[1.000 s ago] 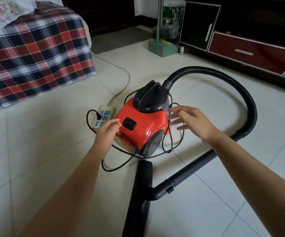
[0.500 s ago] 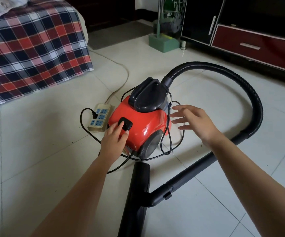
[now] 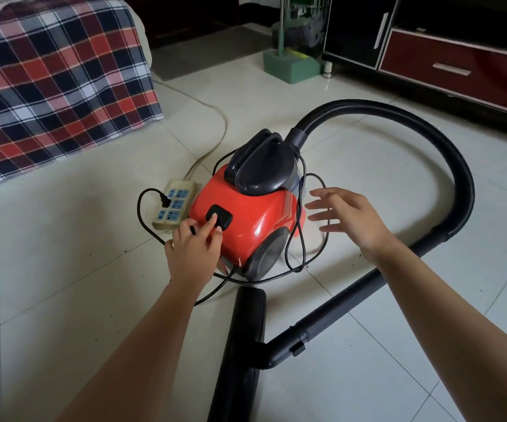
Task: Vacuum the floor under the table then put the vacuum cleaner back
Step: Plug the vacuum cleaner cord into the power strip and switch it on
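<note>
A red vacuum cleaner (image 3: 258, 214) with a black carry handle sits on the white tiled floor in the middle of the view. My left hand (image 3: 194, 248) rests on its rear, and one finger presses the black button (image 3: 220, 217) on top. My right hand (image 3: 349, 217) hovers just right of the body with its fingers spread, holding nothing. A black ribbed hose (image 3: 447, 141) loops from the vacuum's front round to the right and joins a black tube (image 3: 355, 296) that ends at the floor head (image 3: 240, 345) near me. The black power cord (image 3: 301, 236) lies looped around the body.
A beige power strip (image 3: 174, 207) with the vacuum's plug in it lies left of the vacuum. A plaid-covered sofa (image 3: 54, 83) stands at the back left. A green stand (image 3: 291, 62) and a dark TV cabinet (image 3: 459, 62) with red drawers line the back right.
My left hand has moved from the vacuum's rear left corner onto the black button and now presses it. My right hand has stayed hovering beside the body. The view has shifted slightly closer.
</note>
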### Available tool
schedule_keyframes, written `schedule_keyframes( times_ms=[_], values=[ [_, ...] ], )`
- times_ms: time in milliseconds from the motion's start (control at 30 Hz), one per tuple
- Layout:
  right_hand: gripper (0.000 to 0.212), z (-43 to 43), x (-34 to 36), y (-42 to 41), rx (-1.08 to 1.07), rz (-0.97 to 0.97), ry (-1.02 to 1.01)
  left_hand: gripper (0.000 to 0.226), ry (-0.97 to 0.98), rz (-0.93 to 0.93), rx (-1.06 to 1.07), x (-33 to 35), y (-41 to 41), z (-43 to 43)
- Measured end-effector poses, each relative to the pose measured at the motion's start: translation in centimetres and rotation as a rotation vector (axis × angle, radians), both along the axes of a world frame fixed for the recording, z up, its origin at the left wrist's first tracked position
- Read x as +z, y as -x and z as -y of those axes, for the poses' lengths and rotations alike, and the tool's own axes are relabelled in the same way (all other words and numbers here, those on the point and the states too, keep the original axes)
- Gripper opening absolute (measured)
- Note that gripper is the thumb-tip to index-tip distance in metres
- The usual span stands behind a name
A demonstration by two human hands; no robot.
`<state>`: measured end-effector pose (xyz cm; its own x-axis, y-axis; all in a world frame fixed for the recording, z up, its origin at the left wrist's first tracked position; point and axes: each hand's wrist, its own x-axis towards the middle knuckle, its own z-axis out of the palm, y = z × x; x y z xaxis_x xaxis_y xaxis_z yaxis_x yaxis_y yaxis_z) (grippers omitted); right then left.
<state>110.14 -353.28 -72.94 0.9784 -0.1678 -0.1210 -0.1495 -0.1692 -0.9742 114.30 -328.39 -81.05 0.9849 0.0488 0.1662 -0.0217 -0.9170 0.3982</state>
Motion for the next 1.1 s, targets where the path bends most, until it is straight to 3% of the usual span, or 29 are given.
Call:
schedule_keyframes(
  times_ms=[100,233,533,667,900,1033,1100],
  values=[
    [0.021,0.2,-0.4,0.0,0.0,-0.015,-0.003,0.054,-0.022,-0.015,0.002,0.1,0.3,0.0],
    [0.027,0.5,-0.6,0.2,-0.019,-0.034,0.021,0.04,-0.032,-0.039,0.028,0.1,0.2,0.2],
    [0.027,1.4,0.0,1.1,-0.019,-0.026,0.045,0.047,-0.127,-0.198,0.009,1.5,0.4,0.7],
    [0.028,1.6,0.5,1.5,-0.039,-0.018,0.055,0.048,0.188,-0.278,0.041,1.6,0.2,0.6],
    [0.027,2.2,1.0,1.8,-0.069,0.01,0.072,0.05,0.92,-0.173,0.091,4.6,0.0,0.3],
    [0.024,3.0,0.6,2.2,-0.06,0.018,0.147,0.046,1.066,-0.145,0.092,5.7,0.3,0.0],
    [0.027,3.8,0.3,2.6,-0.018,-0.011,0.324,0.044,1.067,-0.167,0.066,5.7,1.0,0.2]
  ],
)
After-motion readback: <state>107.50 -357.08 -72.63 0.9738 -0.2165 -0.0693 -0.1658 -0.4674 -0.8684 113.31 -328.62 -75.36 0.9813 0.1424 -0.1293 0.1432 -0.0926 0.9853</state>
